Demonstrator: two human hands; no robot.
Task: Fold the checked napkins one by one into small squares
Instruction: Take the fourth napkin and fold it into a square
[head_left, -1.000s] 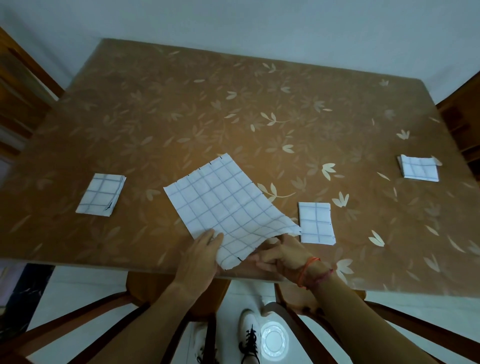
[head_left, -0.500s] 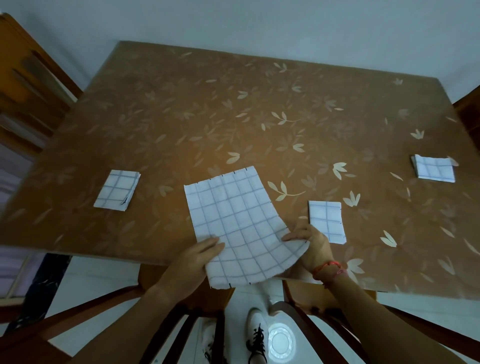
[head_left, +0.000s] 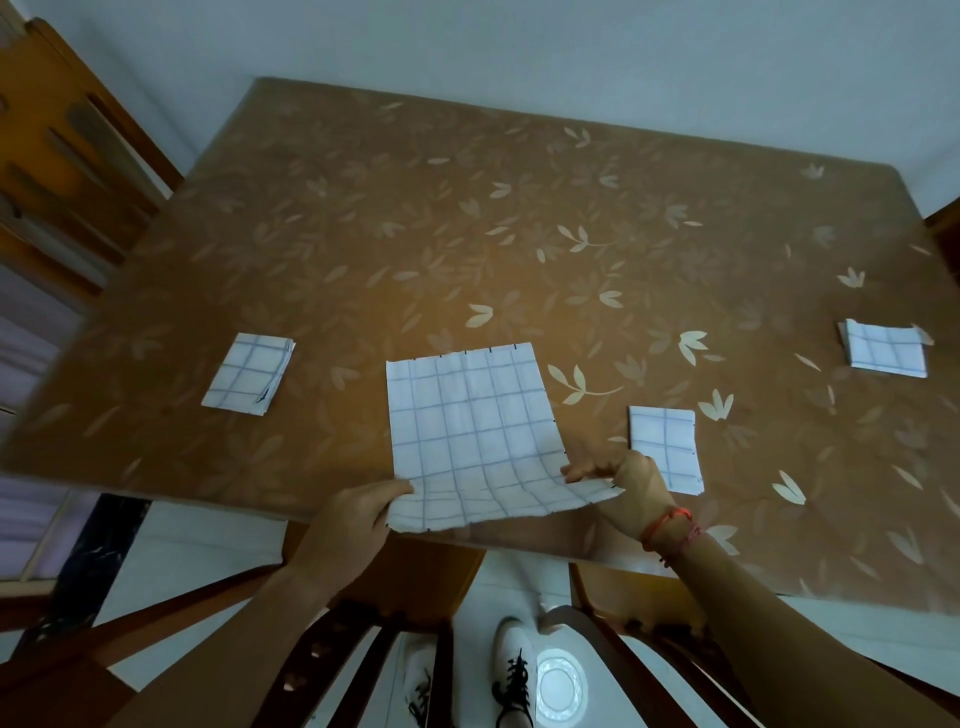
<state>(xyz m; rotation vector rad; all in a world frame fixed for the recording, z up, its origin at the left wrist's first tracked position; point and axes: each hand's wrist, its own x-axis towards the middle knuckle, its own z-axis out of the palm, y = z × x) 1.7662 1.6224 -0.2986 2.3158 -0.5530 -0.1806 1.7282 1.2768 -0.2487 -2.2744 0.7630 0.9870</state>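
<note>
Already three folded napkins (head_left: 248, 381) (head_left: 664, 449) (head_left: 885, 349) are laid aside. The open napkin (head_left: 467, 431), not yet folded, is pinched at its near corners by the left hand (head_left: 353, 525) and the right hand (head_left: 631, 480).

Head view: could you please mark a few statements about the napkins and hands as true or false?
1. The left hand and right hand each hold the open napkin at its near edge. True.
2. The left folded napkin lies apart from the open napkin. True.
3. The open napkin overlaps another napkin. False: the near folded napkin lies apart, with bare table between.
4. The right wrist is bare. False: it wears a red cord.
</note>
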